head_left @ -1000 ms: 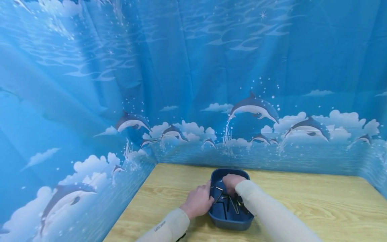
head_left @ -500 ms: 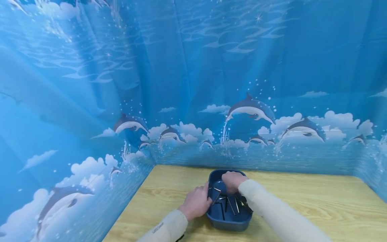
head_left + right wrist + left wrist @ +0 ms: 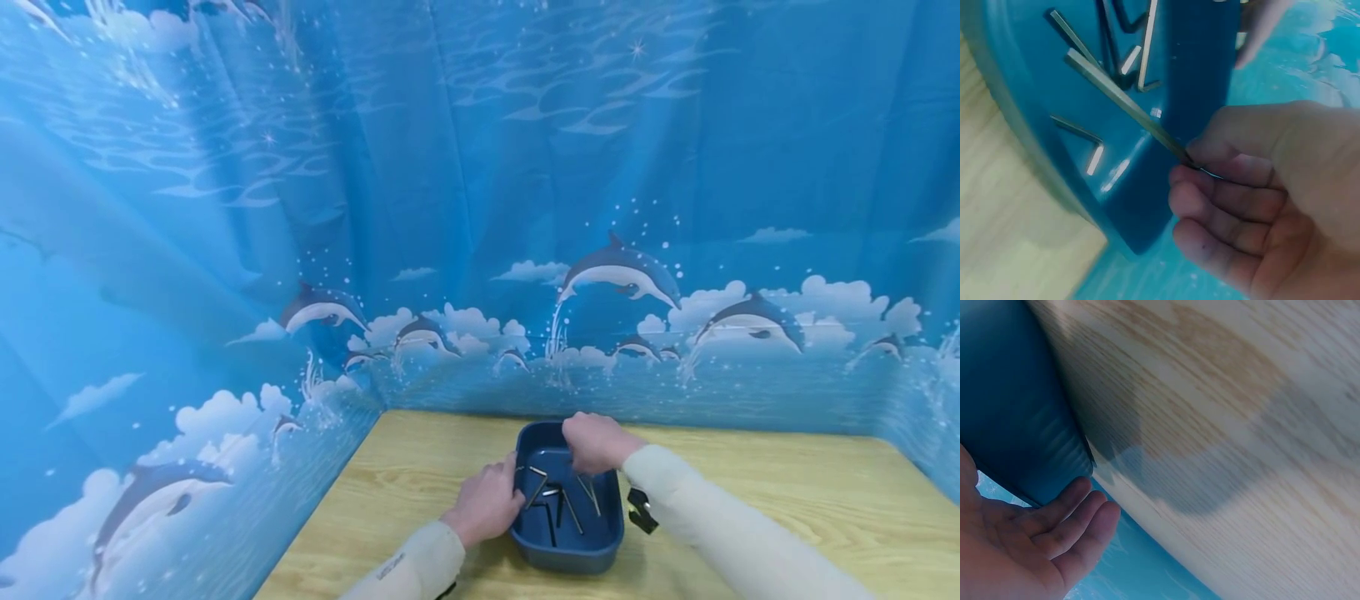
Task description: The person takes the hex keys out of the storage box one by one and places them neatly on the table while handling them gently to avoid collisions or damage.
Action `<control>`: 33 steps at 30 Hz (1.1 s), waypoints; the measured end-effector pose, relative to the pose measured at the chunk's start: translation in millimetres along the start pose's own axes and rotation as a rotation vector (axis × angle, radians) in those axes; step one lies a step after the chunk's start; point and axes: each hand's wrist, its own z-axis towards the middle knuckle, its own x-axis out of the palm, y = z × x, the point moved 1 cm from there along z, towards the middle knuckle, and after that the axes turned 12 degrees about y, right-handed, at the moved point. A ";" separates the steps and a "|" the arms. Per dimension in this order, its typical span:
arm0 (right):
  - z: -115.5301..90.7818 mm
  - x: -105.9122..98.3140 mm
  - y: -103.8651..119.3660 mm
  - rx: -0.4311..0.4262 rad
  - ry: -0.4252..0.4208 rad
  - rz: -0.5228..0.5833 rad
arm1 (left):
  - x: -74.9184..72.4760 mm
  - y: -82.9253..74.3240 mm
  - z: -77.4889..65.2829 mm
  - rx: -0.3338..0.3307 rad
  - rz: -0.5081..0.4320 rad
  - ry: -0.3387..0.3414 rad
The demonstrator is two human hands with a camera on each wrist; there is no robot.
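A dark blue rectangular plastic bin stands on the table with several loose hex keys inside, among them a long black hex key. My left hand holds the bin's left rim by thumb and forefinger; its other fingers are loosely bent beside the outer wall. Over the bin's far right corner, my right hand pinches one end of a metal hex key between thumb and fingertips. The key's free end slants out above the others. A small bent hex key lies lower in the bin.
The wood-grain table extends to both sides of the bin. Behind and to the left hangs a blue dolphin-print curtain. A black buckle dangles under the right sleeve, just outside the bin's right wall.
My right hand has moved right and slightly up toward the bin's right rim, uncovering more of the hex keys. My left hand keeps its place on the left rim.
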 end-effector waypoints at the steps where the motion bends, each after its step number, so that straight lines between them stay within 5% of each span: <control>1: -3.0 -2.4 -0.4 -0.003 -0.009 0.001 | 0.1 0.1 -0.4 0.000 0.000 0.000; 14: -38.1 -24.9 -21.8 -0.008 -0.083 0.026 | -0.3 -1.6 -0.5 -0.024 0.004 0.027; 33: -52.5 2.1 -63.4 0.057 -0.013 0.081 | 0.2 -0.6 0.9 -0.024 0.003 0.033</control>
